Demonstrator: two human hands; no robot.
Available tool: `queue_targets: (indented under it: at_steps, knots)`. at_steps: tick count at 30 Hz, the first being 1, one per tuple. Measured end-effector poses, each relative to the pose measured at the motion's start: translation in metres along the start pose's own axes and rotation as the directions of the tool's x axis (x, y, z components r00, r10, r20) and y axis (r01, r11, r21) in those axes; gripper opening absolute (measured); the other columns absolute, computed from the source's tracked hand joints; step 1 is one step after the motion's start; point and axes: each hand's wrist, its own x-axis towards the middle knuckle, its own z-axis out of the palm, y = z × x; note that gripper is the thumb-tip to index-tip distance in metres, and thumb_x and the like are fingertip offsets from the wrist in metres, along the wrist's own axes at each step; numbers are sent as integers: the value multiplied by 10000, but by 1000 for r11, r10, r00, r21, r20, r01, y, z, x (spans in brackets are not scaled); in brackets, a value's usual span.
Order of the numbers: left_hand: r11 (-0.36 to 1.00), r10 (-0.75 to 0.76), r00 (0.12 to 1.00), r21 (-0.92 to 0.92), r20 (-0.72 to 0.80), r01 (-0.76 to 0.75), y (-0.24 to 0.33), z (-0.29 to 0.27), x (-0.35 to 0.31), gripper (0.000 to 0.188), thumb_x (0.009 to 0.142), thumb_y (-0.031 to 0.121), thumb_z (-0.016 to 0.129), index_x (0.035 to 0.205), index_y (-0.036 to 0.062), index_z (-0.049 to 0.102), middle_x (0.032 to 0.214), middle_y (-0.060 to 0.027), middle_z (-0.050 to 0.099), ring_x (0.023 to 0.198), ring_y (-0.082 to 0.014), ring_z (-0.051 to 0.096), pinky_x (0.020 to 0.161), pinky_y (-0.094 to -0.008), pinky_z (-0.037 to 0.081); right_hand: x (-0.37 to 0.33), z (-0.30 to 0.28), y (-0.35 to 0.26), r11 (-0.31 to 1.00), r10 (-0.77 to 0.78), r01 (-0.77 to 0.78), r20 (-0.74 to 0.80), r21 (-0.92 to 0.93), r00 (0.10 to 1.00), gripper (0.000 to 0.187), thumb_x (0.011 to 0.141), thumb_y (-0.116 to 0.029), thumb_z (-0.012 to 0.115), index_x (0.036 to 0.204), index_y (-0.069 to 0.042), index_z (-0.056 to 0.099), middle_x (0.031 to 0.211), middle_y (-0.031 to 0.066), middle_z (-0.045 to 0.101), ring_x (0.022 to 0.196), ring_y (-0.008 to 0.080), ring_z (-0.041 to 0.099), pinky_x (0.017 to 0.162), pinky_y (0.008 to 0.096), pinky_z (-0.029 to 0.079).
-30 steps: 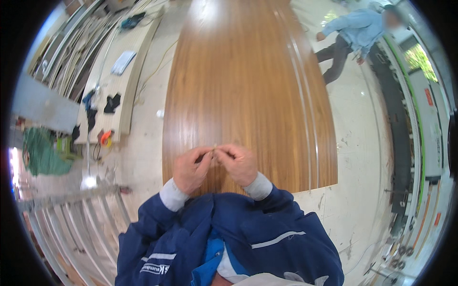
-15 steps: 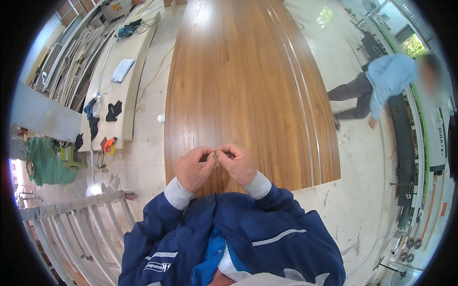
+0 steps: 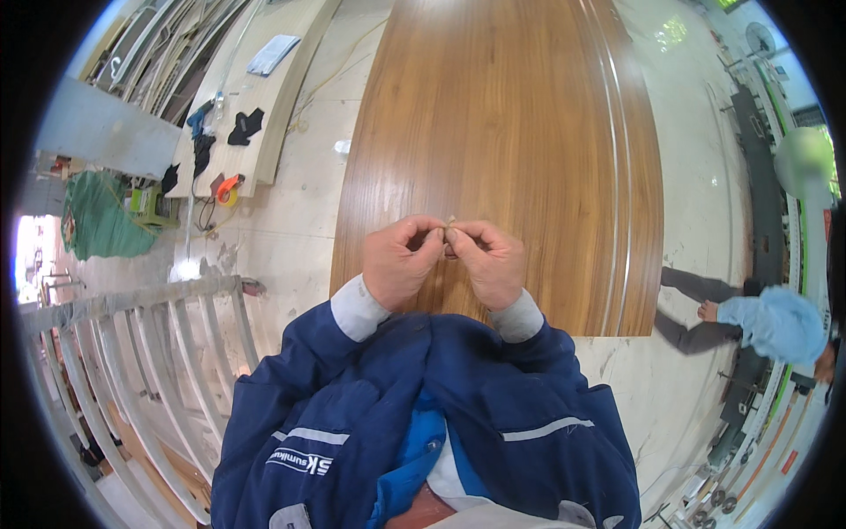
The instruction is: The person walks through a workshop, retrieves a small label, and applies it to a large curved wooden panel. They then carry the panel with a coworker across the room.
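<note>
My left hand (image 3: 400, 262) and my right hand (image 3: 487, 264) meet fingertip to fingertip over the near end of a brown wood-grain panel (image 3: 493, 132). Thumbs and forefingers of both are pinched together on a tiny brownish piece (image 3: 451, 222), too small to name. A bit of it pokes up between the fingertips. The panel lies flat, with two pale parallel strips (image 3: 614, 150) running lengthwise near its right side. Both hands are above the panel's surface, near its front edge.
At left, a long pale board (image 3: 264, 106) bears a folded cloth (image 3: 273, 55), black gloves (image 3: 246, 127) and an orange tape dispenser (image 3: 229, 189). A white slatted rail (image 3: 132, 304) stands at lower left. A person in a light blue shirt (image 3: 780, 324) walks at right, beside long machinery.
My view has shifted, so the panel sits further right and my hands higher in the picture. The pinch holds. The person at right has walked nearer to my side.
</note>
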Motion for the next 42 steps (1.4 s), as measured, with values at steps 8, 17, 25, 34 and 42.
queue_targets:
  at_steps: [8,17,25,34,42]
  knots:
    - [902,187,981,387,45,-190,13,-3,1,116,879,84,659,946,-6,689,843,-124,716,763,-163,708,655,-282,563,-1,4,-1,1000,14,-15,-51,-21,999,125,920,-62,641,974,48,663,841,32,669,736,70,613,653,209,513]
    - [829,217,976,524,26,-198,8,3,4,110,863,89,670,936,8,682,838,-121,715,761,-181,710,663,-287,564,-1,8,2,999,27,-21,-111,50,993,95,928,-47,618,987,24,635,890,42,662,759,92,627,681,234,539]
    - [999,-15,1000,40,16,15,7,0,4,138,924,70,598,995,-40,641,777,-72,691,719,-100,665,635,-239,551,-2,8,2,992,-15,13,14,127,1000,123,937,-35,589,1041,26,609,886,39,647,765,81,616,694,237,543]
    - [1000,-6,999,-14,51,7,12,-5,-1,151,936,66,609,1026,-38,670,844,-65,707,771,-99,667,691,-230,552,-2,8,2,993,-34,30,29,118,999,116,966,-58,558,1045,12,605,882,39,641,766,93,603,700,253,528]
    - [987,68,997,141,28,-71,6,-3,-5,154,925,66,627,1038,-24,676,872,-69,714,807,-94,665,716,-241,554,-5,8,4,998,-62,62,4,4,998,94,951,-53,583,1022,5,607,870,14,634,745,62,587,666,218,512]
